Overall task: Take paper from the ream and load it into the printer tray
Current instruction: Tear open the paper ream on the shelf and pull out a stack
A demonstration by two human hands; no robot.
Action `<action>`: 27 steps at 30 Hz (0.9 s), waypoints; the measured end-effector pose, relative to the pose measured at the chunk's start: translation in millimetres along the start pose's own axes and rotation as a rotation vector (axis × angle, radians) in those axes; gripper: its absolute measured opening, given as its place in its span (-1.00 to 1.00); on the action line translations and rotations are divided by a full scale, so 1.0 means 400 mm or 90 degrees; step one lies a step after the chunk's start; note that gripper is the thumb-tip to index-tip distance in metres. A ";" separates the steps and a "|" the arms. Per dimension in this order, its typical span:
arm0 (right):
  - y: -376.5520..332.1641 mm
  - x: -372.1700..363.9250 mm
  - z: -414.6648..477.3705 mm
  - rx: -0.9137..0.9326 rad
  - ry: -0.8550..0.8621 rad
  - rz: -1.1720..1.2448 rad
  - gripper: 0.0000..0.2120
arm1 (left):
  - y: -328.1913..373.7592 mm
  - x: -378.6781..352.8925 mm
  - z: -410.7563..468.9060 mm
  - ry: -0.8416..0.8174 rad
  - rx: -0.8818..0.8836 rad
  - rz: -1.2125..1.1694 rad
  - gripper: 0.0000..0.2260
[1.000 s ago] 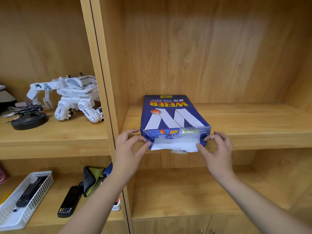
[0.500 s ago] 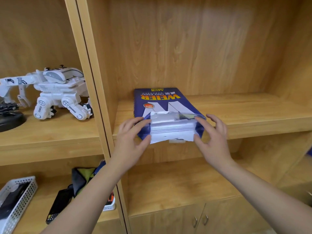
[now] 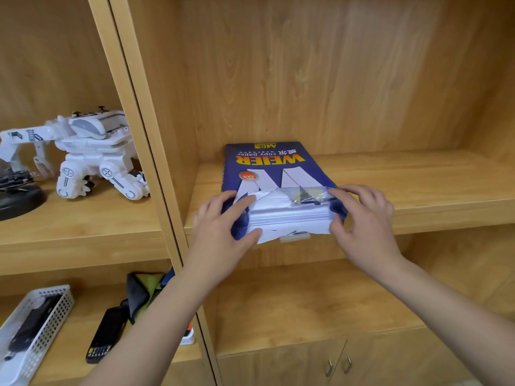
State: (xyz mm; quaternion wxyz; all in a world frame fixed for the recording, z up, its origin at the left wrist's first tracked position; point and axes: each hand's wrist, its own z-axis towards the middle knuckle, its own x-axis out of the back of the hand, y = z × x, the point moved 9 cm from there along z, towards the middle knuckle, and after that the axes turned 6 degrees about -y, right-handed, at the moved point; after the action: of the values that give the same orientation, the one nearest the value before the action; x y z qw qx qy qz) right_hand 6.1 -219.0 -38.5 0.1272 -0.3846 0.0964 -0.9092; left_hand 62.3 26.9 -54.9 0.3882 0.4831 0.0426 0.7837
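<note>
I'm pinching the ream's (image 3: 267,174) torn near end with my left hand (image 3: 223,229) and right hand (image 3: 365,218), at the shelf (image 3: 418,190) edge; I'm keeping the wrap pinned, thumbs under a thin sheaf, sliding it squarely

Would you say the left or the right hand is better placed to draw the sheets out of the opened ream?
Probably the left hand: its thumb and fingers already bracket the exposed white paper stack, while the right hand rests on the blue ream wrapper.
</note>
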 end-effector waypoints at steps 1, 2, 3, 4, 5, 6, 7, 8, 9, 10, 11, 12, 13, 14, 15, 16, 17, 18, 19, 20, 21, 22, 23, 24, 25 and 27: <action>-0.001 -0.003 0.004 0.004 -0.009 -0.011 -0.55 | 0.002 -0.005 0.004 -0.013 0.007 0.002 -0.55; -0.002 -0.006 0.007 0.008 -0.019 -0.026 -0.54 | 0.005 -0.008 0.008 -0.020 0.008 0.004 -0.56; -0.001 -0.008 0.009 0.011 -0.027 -0.039 -0.53 | 0.008 -0.006 0.010 -0.020 0.008 0.003 -0.58; 0.000 -0.008 0.010 0.012 -0.030 -0.043 -0.52 | 0.012 -0.002 0.011 -0.014 0.009 -0.002 -0.59; 0.003 -0.004 0.010 0.012 -0.026 -0.037 -0.53 | 0.013 0.004 0.010 -0.007 0.010 -0.012 -0.60; 0.006 0.004 0.009 0.012 -0.016 -0.024 -0.54 | 0.015 0.010 0.007 -0.001 0.010 -0.025 -0.60; 0.009 0.013 0.007 0.013 -0.005 -0.010 -0.55 | 0.018 0.016 0.004 0.003 0.007 -0.039 -0.60; 0.013 0.019 0.005 0.017 0.000 0.002 -0.55 | 0.022 0.020 0.000 0.004 0.001 -0.050 -0.60; 0.015 0.023 0.002 0.026 0.001 0.009 -0.56 | 0.025 0.024 -0.003 0.005 -0.006 -0.057 -0.61; 0.015 0.024 0.000 0.036 -0.003 0.011 -0.55 | 0.028 0.027 -0.007 0.007 -0.012 -0.061 -0.62; 0.016 0.024 -0.002 0.048 -0.006 0.014 -0.55 | 0.029 0.032 -0.010 0.012 -0.016 -0.065 -0.63; 0.015 0.025 -0.005 0.061 -0.009 0.020 -0.54 | 0.030 0.039 -0.013 0.023 -0.019 -0.069 -0.64; 0.014 0.024 -0.007 0.077 -0.013 0.029 -0.53 | 0.030 0.047 -0.016 0.039 -0.021 -0.074 -0.64; 0.010 0.024 -0.010 0.096 -0.018 0.036 -0.52 | 0.031 0.056 -0.021 0.057 -0.024 -0.078 -0.64; 0.007 0.023 -0.012 0.114 -0.024 0.039 -0.53 | 0.032 0.065 -0.027 0.075 -0.027 -0.079 -0.64; 0.008 0.022 -0.013 0.123 -0.029 0.037 -0.54 | 0.034 0.073 -0.033 0.090 -0.032 -0.077 -0.63; 0.011 0.020 -0.012 0.123 -0.033 0.032 -0.56 | 0.034 0.080 -0.038 0.103 -0.034 -0.075 -0.64; 0.018 0.018 -0.010 0.113 -0.038 0.026 -0.59 | 0.029 0.086 -0.042 0.115 -0.032 -0.074 -0.65; 0.025 0.015 -0.008 0.096 -0.044 0.020 -0.62 | 0.022 0.090 -0.045 0.125 -0.024 -0.076 -0.67; 0.031 0.012 -0.005 0.081 -0.049 0.017 -0.63 | 0.014 0.095 -0.047 0.135 -0.016 -0.080 -0.69; 0.033 0.010 -0.003 0.072 -0.054 0.018 -0.63 | 0.007 0.098 -0.048 0.144 -0.009 -0.086 -0.70; 0.032 0.008 0.000 0.069 -0.058 0.021 -0.62 | 0.003 0.100 -0.049 0.150 -0.006 -0.091 -0.71; 0.031 0.007 0.002 0.068 -0.062 0.027 -0.62 | 0.003 0.100 -0.048 0.153 -0.005 -0.092 -0.71; 0.029 0.006 0.005 0.069 -0.065 0.034 -0.62 | 0.005 0.098 -0.047 0.153 -0.007 -0.091 -0.71; 0.028 0.005 0.010 0.072 -0.068 0.041 -0.62 | 0.010 0.096 -0.045 0.150 -0.010 -0.088 -0.71; 0.025 0.004 0.021 0.079 -0.075 0.049 -0.62 | 0.021 0.087 -0.037 0.127 -0.017 -0.081 -0.70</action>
State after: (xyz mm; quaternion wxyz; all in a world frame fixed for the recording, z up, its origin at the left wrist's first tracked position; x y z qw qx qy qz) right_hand 12.6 -229.7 -34.4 0.1909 -0.4245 0.0470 -0.8838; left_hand 37.9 48.2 -33.9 0.4374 0.3936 0.1014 0.8022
